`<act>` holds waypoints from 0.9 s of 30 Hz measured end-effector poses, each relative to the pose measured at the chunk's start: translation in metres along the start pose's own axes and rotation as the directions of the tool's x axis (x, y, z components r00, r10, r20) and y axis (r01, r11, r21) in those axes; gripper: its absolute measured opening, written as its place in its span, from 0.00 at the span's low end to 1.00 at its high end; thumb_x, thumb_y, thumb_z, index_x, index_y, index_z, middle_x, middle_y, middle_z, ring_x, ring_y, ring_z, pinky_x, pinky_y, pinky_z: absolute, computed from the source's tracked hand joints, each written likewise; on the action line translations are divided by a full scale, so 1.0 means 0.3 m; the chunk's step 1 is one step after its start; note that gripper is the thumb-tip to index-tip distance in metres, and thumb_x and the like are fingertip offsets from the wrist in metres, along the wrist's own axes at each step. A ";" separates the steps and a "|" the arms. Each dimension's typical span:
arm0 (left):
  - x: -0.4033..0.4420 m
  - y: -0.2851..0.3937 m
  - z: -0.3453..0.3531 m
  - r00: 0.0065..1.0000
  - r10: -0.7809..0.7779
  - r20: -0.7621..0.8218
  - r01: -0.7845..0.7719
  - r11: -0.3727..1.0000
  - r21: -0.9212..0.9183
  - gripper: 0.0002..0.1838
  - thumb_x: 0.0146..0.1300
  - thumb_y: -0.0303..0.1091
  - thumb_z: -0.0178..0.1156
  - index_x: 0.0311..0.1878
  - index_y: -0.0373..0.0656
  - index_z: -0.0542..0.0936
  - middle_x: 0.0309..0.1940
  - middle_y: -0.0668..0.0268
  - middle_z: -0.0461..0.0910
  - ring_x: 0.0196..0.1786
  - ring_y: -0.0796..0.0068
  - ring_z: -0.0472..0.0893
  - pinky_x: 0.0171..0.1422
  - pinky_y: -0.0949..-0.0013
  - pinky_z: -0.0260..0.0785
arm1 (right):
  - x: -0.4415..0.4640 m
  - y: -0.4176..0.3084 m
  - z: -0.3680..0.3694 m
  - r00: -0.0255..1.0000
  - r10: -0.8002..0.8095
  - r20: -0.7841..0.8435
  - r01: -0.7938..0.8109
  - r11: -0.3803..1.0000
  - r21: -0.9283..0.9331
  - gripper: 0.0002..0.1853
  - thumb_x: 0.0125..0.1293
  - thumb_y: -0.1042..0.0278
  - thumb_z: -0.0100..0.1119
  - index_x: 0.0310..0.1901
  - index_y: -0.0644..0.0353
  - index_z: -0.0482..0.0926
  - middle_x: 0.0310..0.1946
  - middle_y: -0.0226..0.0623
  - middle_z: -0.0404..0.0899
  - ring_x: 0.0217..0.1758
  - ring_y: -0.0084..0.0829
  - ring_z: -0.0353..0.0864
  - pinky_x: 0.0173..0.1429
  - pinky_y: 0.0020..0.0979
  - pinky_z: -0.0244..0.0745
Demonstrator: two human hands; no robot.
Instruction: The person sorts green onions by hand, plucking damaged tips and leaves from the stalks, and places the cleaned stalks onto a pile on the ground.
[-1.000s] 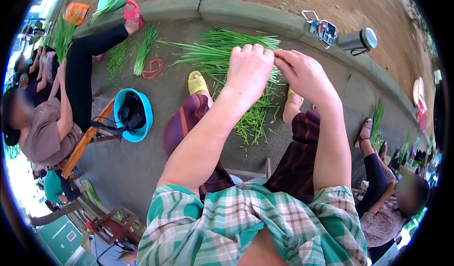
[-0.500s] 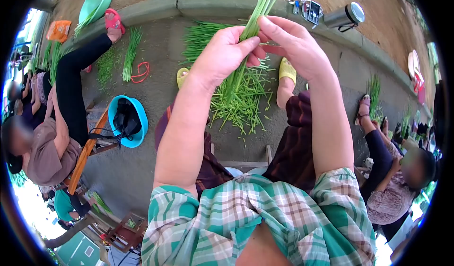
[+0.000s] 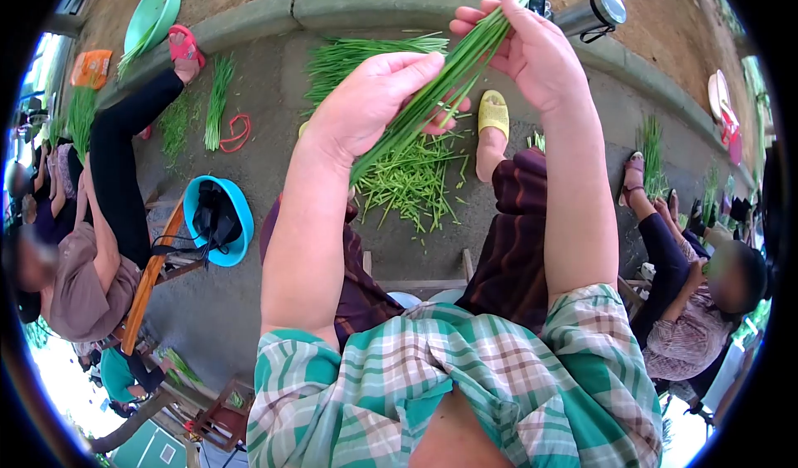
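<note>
A slanting bunch of long, thin, chive-like green stalks point(image 3: 453, 76) lies across both my hands, in front of me. My left hand point(image 3: 378, 94) is around its lower middle, the thumb on the near side and fingertips showing beyond. Near the pale upper ends, my right hand point(image 3: 536, 61) has the stalks between its thumb and fingers, with the fingers behind them. Short cut stalk pieces point(image 3: 411, 189) lie heaped on the ground below. Behind my left hand is a pile of long stalks point(image 3: 353, 62).
A blue basin point(image 3: 241, 219) with a black bag stands left, beside a wooden bench point(image 3: 154, 273). Ahead runs a concrete curb point(image 3: 374, 7) with a metal flask point(image 3: 590, 15). Other people sit at both sides. A red string point(image 3: 237, 133) lies near another stalk bundle point(image 3: 219, 102).
The bunch has tilted further to the right, and its upper ends have moved right and down. My right hand has shifted right and up, its fingers now behind the stalks.
</note>
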State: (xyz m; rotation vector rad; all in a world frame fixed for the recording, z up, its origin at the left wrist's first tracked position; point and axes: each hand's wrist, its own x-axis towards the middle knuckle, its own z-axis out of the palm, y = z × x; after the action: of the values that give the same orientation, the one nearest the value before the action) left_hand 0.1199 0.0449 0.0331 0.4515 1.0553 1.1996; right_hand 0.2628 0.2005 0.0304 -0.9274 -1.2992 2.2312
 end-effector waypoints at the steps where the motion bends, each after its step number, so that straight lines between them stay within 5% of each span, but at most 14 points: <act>1: -0.002 0.003 -0.001 0.999 -0.021 -0.025 0.021 1.000 0.005 0.19 0.75 0.40 0.51 0.56 0.34 0.76 0.38 0.58 0.84 0.35 0.73 0.84 0.43 0.71 0.79 | 0.005 -0.008 -0.014 0.999 -0.022 -0.040 0.023 0.999 0.044 0.19 0.77 0.55 0.44 0.51 0.64 0.74 0.50 0.46 0.81 0.55 0.38 0.82 0.59 0.38 0.78; 9: 0.023 -0.026 -0.018 0.957 0.089 -0.276 0.002 0.949 0.315 0.19 0.72 0.42 0.55 0.54 0.37 0.78 0.45 0.62 0.82 0.43 0.74 0.82 0.48 0.72 0.78 | -0.010 -0.128 -0.248 0.892 -0.276 -0.358 0.322 0.944 0.074 0.17 0.79 0.59 0.39 0.50 0.67 0.70 0.47 0.48 0.81 0.50 0.42 0.84 0.52 0.39 0.81; 12: 0.025 -0.019 -0.018 0.940 0.115 -0.322 0.025 0.916 0.400 0.18 0.72 0.42 0.56 0.55 0.38 0.79 0.46 0.64 0.83 0.46 0.77 0.81 0.51 0.73 0.76 | -0.080 -0.178 -0.383 0.805 -0.386 -0.452 0.428 0.904 -0.010 0.18 0.79 0.59 0.39 0.50 0.70 0.69 0.43 0.48 0.81 0.47 0.41 0.85 0.49 0.36 0.80; 13: 0.029 -0.025 -0.024 0.942 0.127 -0.310 0.001 0.925 0.381 0.18 0.72 0.42 0.56 0.55 0.39 0.79 0.45 0.64 0.83 0.45 0.78 0.81 0.52 0.72 0.76 | -0.114 -0.186 -0.431 0.715 -0.465 -0.521 0.410 0.884 -0.226 0.19 0.78 0.58 0.39 0.50 0.70 0.69 0.42 0.47 0.82 0.46 0.40 0.85 0.47 0.35 0.79; 15: 0.023 -0.025 -0.012 0.939 0.135 -0.317 -0.001 0.922 0.388 0.17 0.72 0.41 0.56 0.55 0.39 0.79 0.45 0.64 0.83 0.45 0.78 0.81 0.52 0.72 0.75 | -0.178 -0.176 -0.529 0.572 -0.597 -0.562 0.291 0.789 -0.542 0.19 0.77 0.57 0.41 0.50 0.67 0.71 0.37 0.42 0.83 0.42 0.34 0.86 0.43 0.33 0.77; 16: 0.018 -0.024 -0.002 0.936 0.135 -0.325 0.004 0.919 0.393 0.17 0.72 0.41 0.55 0.55 0.38 0.79 0.45 0.64 0.83 0.45 0.78 0.81 0.52 0.72 0.75 | -0.206 -0.143 -0.620 0.568 -0.595 -0.569 0.285 0.791 -0.542 0.19 0.77 0.57 0.41 0.50 0.67 0.71 0.37 0.42 0.83 0.42 0.34 0.86 0.43 0.33 0.77; 18: 0.003 -0.023 0.026 0.934 0.131 -0.331 0.019 0.910 0.413 0.16 0.73 0.39 0.55 0.55 0.38 0.79 0.44 0.64 0.83 0.45 0.79 0.81 0.53 0.72 0.75 | -0.263 -0.034 -0.830 0.602 -0.679 -0.420 -0.077 0.474 -0.877 0.17 0.76 0.55 0.44 0.48 0.63 0.72 0.31 0.43 0.83 0.39 0.36 0.86 0.40 0.38 0.76; 22: -0.020 -0.063 0.068 0.941 0.098 -0.323 0.059 0.894 0.444 0.16 0.71 0.38 0.57 0.55 0.38 0.79 0.44 0.65 0.83 0.44 0.81 0.80 0.52 0.75 0.72 | -0.399 0.275 -1.099 0.748 -0.453 -0.484 -0.555 -0.029 -0.831 0.17 0.74 0.52 0.45 0.40 0.61 0.70 0.30 0.53 0.81 0.37 0.53 0.83 0.40 0.51 0.76; 24: -0.026 -0.089 0.086 0.949 0.056 -0.310 0.085 0.901 0.425 0.15 0.71 0.35 0.57 0.56 0.38 0.78 0.44 0.66 0.83 0.44 0.82 0.79 0.52 0.76 0.71 | -0.462 0.470 -1.202 0.802 -0.318 -0.506 -0.569 -0.151 -0.808 0.17 0.73 0.53 0.46 0.40 0.62 0.70 0.31 0.54 0.82 0.36 0.53 0.83 0.40 0.53 0.76; 27: -0.030 -0.106 0.127 0.952 -0.068 -0.298 0.200 0.876 0.439 0.15 0.71 0.33 0.58 0.56 0.37 0.78 0.45 0.66 0.83 0.45 0.84 0.78 0.51 0.77 0.70 | -0.508 0.711 -1.246 0.788 -0.170 -0.592 -0.615 -0.151 -0.774 0.16 0.72 0.55 0.47 0.39 0.62 0.71 0.32 0.55 0.82 0.37 0.54 0.83 0.43 0.52 0.78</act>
State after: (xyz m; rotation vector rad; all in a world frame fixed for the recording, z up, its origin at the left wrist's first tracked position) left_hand 0.1692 0.0344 0.0307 0.5796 1.6055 0.8904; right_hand 0.6343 0.2287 -0.2336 -2.2373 -2.6051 0.2830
